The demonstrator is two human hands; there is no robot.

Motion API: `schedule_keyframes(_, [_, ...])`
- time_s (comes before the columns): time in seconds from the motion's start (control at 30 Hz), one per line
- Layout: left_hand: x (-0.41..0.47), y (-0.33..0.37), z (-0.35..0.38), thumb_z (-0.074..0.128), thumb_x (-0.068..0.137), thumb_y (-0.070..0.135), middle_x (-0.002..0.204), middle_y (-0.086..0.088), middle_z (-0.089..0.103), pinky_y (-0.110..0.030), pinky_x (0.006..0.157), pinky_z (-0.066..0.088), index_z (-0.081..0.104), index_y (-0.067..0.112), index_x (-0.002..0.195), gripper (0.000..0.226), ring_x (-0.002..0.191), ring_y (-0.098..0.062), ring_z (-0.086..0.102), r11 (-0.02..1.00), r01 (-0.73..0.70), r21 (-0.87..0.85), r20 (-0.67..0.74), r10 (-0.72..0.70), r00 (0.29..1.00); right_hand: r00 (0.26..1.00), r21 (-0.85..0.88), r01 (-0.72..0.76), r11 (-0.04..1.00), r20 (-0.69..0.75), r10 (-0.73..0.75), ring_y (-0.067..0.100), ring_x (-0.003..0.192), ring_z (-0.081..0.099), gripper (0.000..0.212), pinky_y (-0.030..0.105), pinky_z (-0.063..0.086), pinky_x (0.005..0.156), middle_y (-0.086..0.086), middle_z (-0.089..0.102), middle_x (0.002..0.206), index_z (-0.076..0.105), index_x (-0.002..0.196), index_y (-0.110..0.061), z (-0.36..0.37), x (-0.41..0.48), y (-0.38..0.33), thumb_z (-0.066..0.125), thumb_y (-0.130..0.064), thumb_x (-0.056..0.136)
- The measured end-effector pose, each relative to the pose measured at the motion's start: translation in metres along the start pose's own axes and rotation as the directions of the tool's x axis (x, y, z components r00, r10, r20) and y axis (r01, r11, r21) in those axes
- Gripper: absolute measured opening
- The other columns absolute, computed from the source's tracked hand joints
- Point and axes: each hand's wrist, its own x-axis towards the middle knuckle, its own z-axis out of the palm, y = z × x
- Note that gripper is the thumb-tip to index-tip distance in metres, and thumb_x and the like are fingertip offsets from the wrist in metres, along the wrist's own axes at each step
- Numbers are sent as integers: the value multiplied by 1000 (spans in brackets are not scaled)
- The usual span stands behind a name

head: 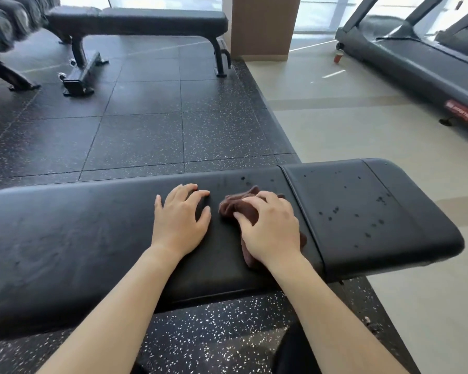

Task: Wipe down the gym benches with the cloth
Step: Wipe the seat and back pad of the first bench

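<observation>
Your right hand [270, 228] clamps the cloth [234, 207] on the surface [92, 233]; left hand [180, 217] flat, fingers apart; droplets [373, 211] beyond the seam.

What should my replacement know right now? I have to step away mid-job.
Left hand: flat on the near bench, empty.
Right hand: pressing the brown cloth onto the long pad, beside the seam.
Done: long pad shows almost no droplets.
Left: the short end pad to the right is dotted with droplets; the far bench looks untouched, though that can't be confirmed.
</observation>
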Motion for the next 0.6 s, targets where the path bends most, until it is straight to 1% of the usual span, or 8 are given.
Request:
schedule_keyframes(0.07, [-1, 2, 0, 52, 86, 35, 135, 6, 47, -55, 112, 15, 56, 31, 120, 34, 132, -16, 34, 1000, 6, 13, -7, -6, 1000, 998, 21, 5, 1000, -58, -4, 24, 113, 46, 28, 41, 42, 88, -8, 55, 124, 64, 106, -36, 0, -15, 10, 59, -49, 82])
schedule_keyframes(0.13, [0, 3, -1, 52, 85, 36, 134, 7, 48, -54, 112, 16, 56, 33, 118, 33, 131, -15, 36, 1000, 12, 23, -13, -11, 1000, 997, 19, -34, 999, -63, 35, 25, 115, 45, 27, 43, 41, 89, -7, 55, 124, 65, 105, -36, 4, -2, 8, 59, -50, 82])
schedule_keyframes(0.3, [1, 1, 1, 54, 83, 37, 130, 9, 51, -53, 110, 20, 57, 34, 114, 32, 126, -15, 40, 999, 13, 44, -40, -11, 999, 992, -29, -111, 993, 62, 112, 29, 121, 38, 35, 47, 34, 92, -2, 47, 130, 58, 118, -32, 17, 76, -7, 51, -48, 88])
schedule_keyframes(0.4, [3, 2, 1, 54, 82, 38, 128, 9, 51, -53, 108, 22, 57, 34, 113, 31, 125, -16, 41, 998, 11, 58, -39, -9, 999, 986, -53, -100, 994, 128, 106, 32, 123, 36, 37, 50, 34, 96, 1, 45, 133, 56, 121, -30, 16, 99, -13, 50, -47, 89])
schedule_keyframes(0.5, [2, 3, 1, 54, 83, 37, 129, 8, 51, -54, 109, 22, 57, 34, 113, 31, 125, -16, 40, 998, 8, 56, -35, -6, 999, 987, -14, -64, 998, 145, 65, 30, 124, 37, 38, 46, 35, 98, -2, 44, 136, 55, 123, -32, 4, 71, -7, 52, -47, 89])
schedule_keyframes(0.53, [1, 2, 1, 53, 83, 37, 130, 8, 51, -54, 109, 21, 57, 33, 114, 31, 126, -16, 40, 999, 7, 50, -35, -6, 999, 991, -9, -50, 999, 122, 51, 29, 123, 39, 37, 44, 36, 97, -4, 45, 135, 56, 122, -33, -1, 51, 0, 53, -47, 88])
schedule_keyframes(0.6, [-1, 1, 2, 53, 85, 36, 132, 8, 50, -53, 111, 17, 57, 33, 116, 32, 128, -15, 38, 999, 11, 33, -33, -10, 999, 1000, 6, -9, 1000, 30, 9, 27, 117, 43, 31, 43, 40, 92, -6, 50, 130, 61, 113, -35, -12, 6, 17, 56, -47, 85])
